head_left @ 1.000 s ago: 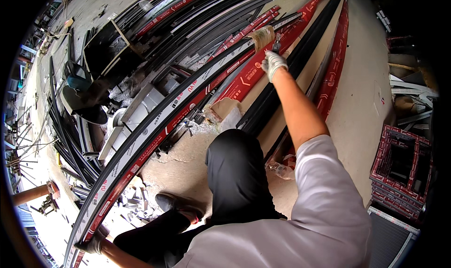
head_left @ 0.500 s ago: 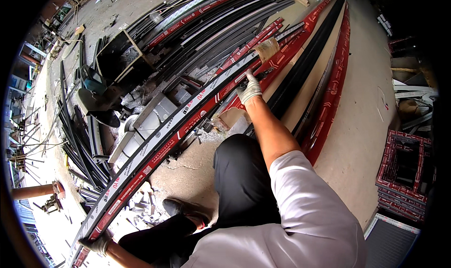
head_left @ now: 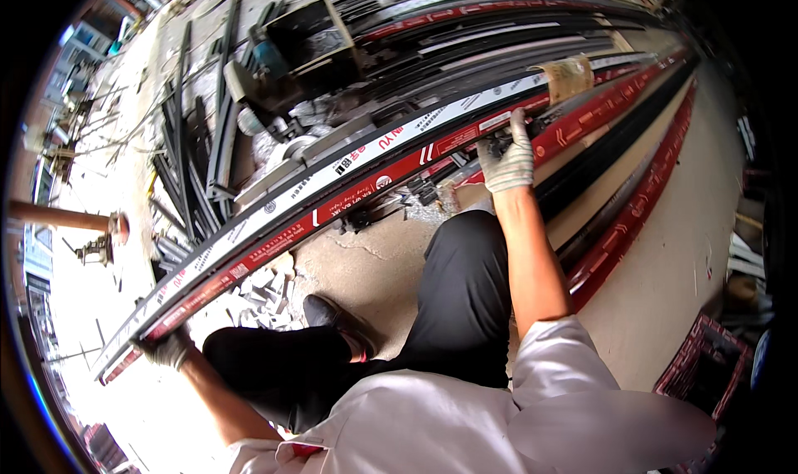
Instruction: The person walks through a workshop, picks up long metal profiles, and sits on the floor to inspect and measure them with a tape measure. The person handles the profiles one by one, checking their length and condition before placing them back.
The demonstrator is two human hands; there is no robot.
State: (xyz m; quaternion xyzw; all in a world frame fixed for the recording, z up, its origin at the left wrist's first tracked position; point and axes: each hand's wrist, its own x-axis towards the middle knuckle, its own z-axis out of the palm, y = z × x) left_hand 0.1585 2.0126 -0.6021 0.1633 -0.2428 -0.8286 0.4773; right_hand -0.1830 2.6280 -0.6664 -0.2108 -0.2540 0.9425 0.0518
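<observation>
A bundle of long metal profiles (head_left: 312,193), covered with white and red printed film, runs slantwise in front of me from lower left to upper right. Near its lower-left end, my gloved left hand (head_left: 169,347) is closed around it. My gloved right hand (head_left: 509,160) grips the red-filmed side farther up, with fingers partly hidden. Just beyond that hand, a brown wrapping (head_left: 568,79) goes around the bundle.
Behind the bundle stand a cut-off saw (head_left: 268,61) and an open box frame (head_left: 337,25). Dark profiles (head_left: 187,141) lie piled at left, red-filmed ones (head_left: 640,187) at right. Small offcuts (head_left: 268,295) litter the floor by my shoe (head_left: 332,320). A wooden pole (head_left: 62,214) juts in from the left.
Both hands still hold the bundle. It now lies at a flatter slant, its lower-left end higher in view. The view has turned, and the surroundings have shifted right.
</observation>
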